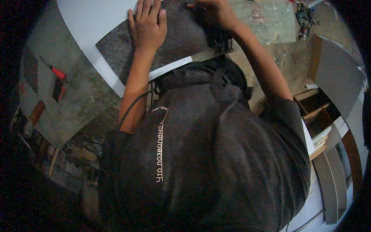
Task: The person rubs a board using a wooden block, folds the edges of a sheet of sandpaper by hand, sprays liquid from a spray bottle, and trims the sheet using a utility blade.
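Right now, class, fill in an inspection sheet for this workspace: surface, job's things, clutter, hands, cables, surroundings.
Surface: worn, stained workbench.
Job's things: grey speckled sheet lying on a white board; dark power tool at its right edge.
Clutter: red-handled tool on the bench's left part.
Hands: left hand flat on the sheet; right hand on the tool.
Cables: dark cord along the left forearm.
Surroundings: stacked grey panels at right.

A red-handled tool [58,72] lies on a worn grey bench [73,104], with stacked grey boards [332,181] well apart at right.
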Demonstrator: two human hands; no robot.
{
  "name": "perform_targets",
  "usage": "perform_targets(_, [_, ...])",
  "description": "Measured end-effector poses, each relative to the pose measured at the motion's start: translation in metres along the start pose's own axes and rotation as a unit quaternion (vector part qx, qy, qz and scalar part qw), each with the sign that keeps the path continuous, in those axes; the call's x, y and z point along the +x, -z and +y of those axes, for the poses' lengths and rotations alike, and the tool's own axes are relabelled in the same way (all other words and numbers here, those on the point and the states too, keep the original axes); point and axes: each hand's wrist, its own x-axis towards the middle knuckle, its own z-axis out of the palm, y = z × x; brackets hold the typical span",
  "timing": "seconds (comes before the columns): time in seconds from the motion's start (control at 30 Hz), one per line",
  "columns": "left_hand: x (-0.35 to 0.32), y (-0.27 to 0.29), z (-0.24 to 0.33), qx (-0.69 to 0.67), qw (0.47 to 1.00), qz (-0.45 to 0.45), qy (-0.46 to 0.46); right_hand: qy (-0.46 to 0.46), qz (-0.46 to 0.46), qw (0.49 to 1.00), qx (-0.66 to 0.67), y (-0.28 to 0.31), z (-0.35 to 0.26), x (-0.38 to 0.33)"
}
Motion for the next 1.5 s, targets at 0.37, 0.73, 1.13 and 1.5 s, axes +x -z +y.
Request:
perform_targets(0.37, [0.055, -0.003, -0.051, 0.016, 1.000, 0.001, -0.019, 0.018, 0.061, 0.997, 0.032, 0.001, -0.023, 0.013])
perform_targets(0.73, [0.077, -0.012, -0.059, 0.026, 0.999, 0.041, -0.009, 0.012, 0.031, 0.999, -0.027, -0.009, -0.019, 0.016])
perform_targets(1.13, [0.077, -0.017, -0.059, 0.024, 0.998, 0.052, 0.032, 0.109, 0.014, 0.990, -0.088, -0.023, -0.007, -0.031])
perform_targets(1.5, [0.078, -0.021, -0.062, 0.030, 0.997, 0.064, 0.023, -0.028, 0.004, 0.986, 0.164, -0.021, -0.010, -0.018])
